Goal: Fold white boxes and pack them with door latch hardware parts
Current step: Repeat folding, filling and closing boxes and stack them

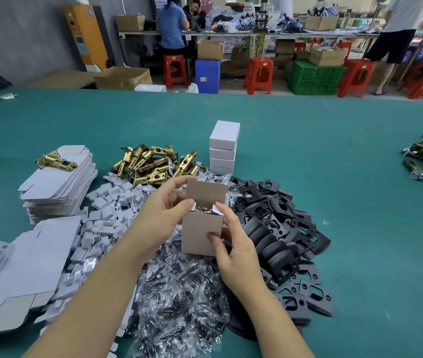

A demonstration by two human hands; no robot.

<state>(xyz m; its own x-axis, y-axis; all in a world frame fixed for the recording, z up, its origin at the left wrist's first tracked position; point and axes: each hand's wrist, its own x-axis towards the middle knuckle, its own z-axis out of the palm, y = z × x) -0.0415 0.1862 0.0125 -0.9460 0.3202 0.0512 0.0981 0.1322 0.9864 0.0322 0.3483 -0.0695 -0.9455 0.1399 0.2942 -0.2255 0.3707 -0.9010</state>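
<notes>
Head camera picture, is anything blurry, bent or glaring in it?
Head view: the hands, left and right, and the open box they hold look sharp; the far table edge bows from wide-angle distortion; the plastic bags throw small glints; the standing person at the back is smeared; lighting is soft, with faint shadows.

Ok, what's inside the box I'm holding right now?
Through the open top of the box, something dark and shiny shows between the side flaps. What it is cannot be told; the box walls cover everything lower.
</notes>
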